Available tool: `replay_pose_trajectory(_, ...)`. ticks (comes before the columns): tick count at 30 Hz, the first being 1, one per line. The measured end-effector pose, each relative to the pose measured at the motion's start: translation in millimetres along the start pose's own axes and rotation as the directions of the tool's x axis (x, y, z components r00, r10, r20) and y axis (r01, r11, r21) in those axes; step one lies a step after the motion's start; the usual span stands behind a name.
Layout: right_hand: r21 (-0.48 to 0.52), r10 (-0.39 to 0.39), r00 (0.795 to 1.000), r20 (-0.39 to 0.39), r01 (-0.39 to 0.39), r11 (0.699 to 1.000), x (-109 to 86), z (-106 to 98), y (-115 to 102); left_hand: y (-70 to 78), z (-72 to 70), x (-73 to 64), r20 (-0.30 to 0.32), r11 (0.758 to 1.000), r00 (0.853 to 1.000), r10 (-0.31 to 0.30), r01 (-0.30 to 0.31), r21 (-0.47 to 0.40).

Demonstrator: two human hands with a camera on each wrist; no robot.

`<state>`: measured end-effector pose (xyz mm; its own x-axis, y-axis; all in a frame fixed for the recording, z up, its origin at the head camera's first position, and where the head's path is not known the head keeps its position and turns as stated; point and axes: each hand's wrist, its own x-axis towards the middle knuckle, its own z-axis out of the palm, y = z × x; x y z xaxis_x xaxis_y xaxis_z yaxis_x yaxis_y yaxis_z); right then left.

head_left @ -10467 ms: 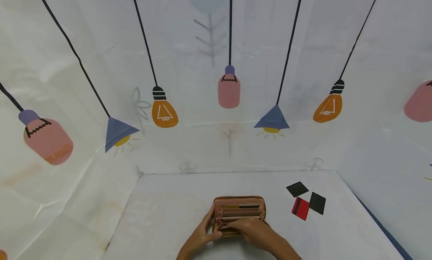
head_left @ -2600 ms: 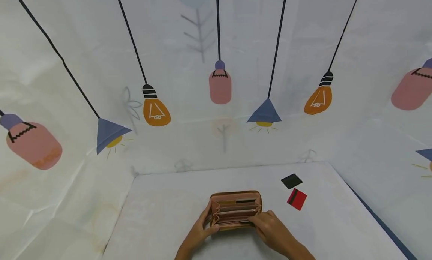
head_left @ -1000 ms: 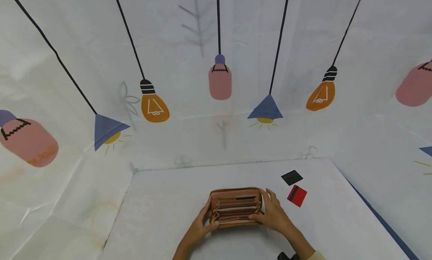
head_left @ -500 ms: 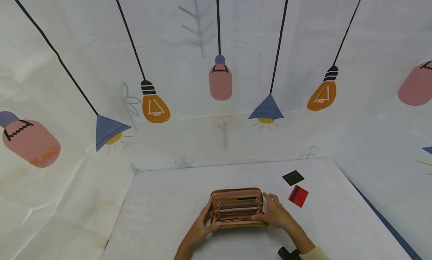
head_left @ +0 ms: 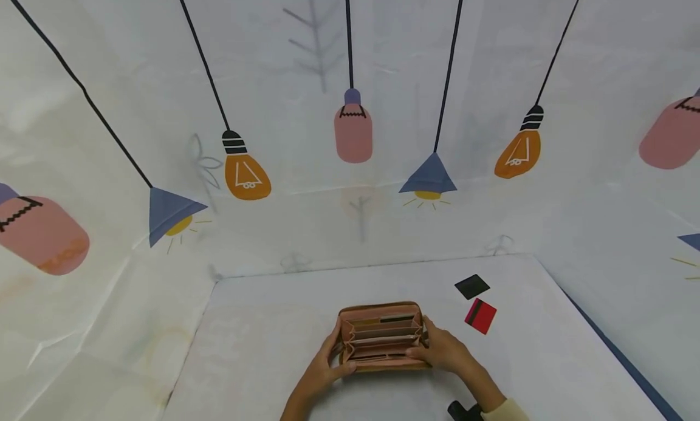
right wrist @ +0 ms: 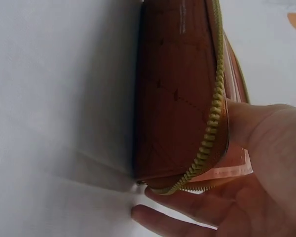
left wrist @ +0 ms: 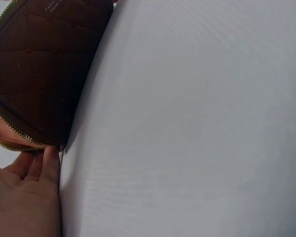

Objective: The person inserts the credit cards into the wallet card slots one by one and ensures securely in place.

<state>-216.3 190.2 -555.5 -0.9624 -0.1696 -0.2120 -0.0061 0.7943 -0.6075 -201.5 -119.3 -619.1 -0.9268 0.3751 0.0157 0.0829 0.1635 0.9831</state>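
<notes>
One open brown zip wallet (head_left: pixel 381 336) sits between two hands, the left hand (head_left: pixel 322 369) at its left end and the right hand (head_left: pixel 444 351) at its right end. Two loose cards lie on the white table (head_left: pixel 262 348) beyond the right hand's fingertips: one black card (head_left: pixel 472 286) and one red card with a dark stripe (head_left: pixel 480 316), just beside each other. One more dark card edge shows in a slot inside the wallet, between the two sets of fingers.
</notes>
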Motion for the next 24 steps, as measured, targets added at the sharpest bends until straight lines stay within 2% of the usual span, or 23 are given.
replay_pose_trajectory(2,0.014,-0.019,1.000,0.005,0.019,1.000,-0.9,1.8,2.4,-2.5,0.7,-1.4,0.000,1.000,1.000,-0.011,0.011,-0.005)
replay_pose_trajectory(5,0.084,-0.051,0.997,0.054,0.046,0.995,-1.5,4.9,10.3,-7.4,1.5,-6.9,0.005,0.999,0.999,-0.048,0.048,-0.007)
replay_pose_trajectory(9,0.194,-0.035,0.992,0.122,0.011,0.981,-2.3,2.9,23.6,-10.9,1.1,-13.3,-0.001,0.996,0.996,-0.090,0.090,-0.009)
replay_pose_trajectory(12,0.262,-0.001,0.994,0.113,-0.029,0.965,-1.2,-3.3,35.0,-10.7,0.5,-14.2,-0.012,0.996,0.996,-0.088,0.088,-0.015)
replay_pose_trajectory(15,0.274,0.039,0.999,0.013,-0.041,0.961,3.5,-12.8,49.9,-9.7,-0.1,-13.2,-0.023,0.997,0.997,-0.074,0.074,-0.019)
replay_pose_trajectory(17,0.214,0.072,0.993,-0.096,-0.050,0.976,8.3,-22.1,62.4,-9.0,-0.4,-11.6,-0.027,0.998,0.998,-0.061,0.061,-0.009)
replay_pose_trajectory(19,0.110,0.104,0.970,-0.219,-0.081,0.991,14.3,-33.2,76.7,-8.4,-0.6,-8.7,-0.023,0.999,0.999,-0.035,0.035,-0.005)
replay_pose_trajectory(21,0.017,0.141,0.939,-0.315,-0.142,0.990,20.2,-43.5,90.6,-8.5,-0.5,-5.0,-0.020,1.000,1.000,0.002,-0.002,0.006)
replay_pose_trajectory(24,-0.038,0.215,0.901,-0.376,-0.247,0.968,27.7,-52.8,107.3,-8.8,-0.3,0.1,-0.008,0.999,0.999,0.031,-0.031,-0.010)
